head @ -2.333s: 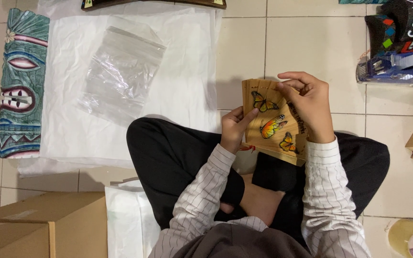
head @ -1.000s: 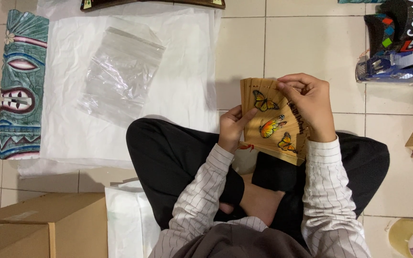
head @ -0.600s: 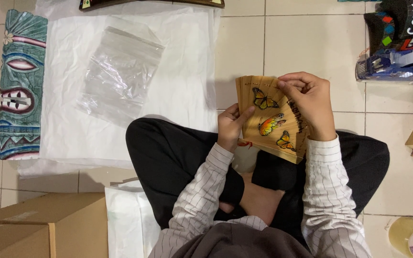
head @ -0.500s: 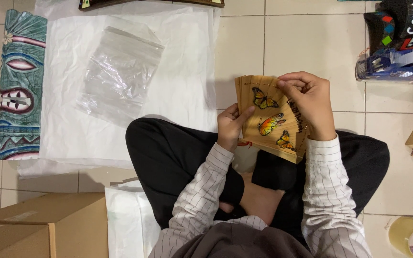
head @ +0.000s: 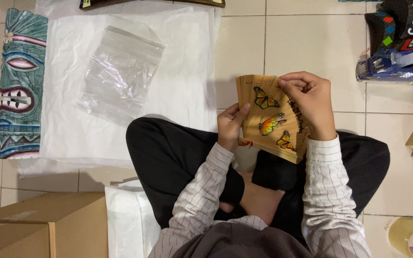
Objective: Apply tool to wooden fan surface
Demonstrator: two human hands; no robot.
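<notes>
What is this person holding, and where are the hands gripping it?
A wooden fan painted with butterflies. The left hand grips its lower left edge; the right hand holds the upper right edge.

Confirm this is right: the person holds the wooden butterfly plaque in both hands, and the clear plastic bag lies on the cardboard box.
Not quite. The head view shows the clear plastic bag lying on the white paper sheet on the floor, not on the cardboard box. The rest holds: left hand and right hand both hold the wooden butterfly plaque.
</notes>
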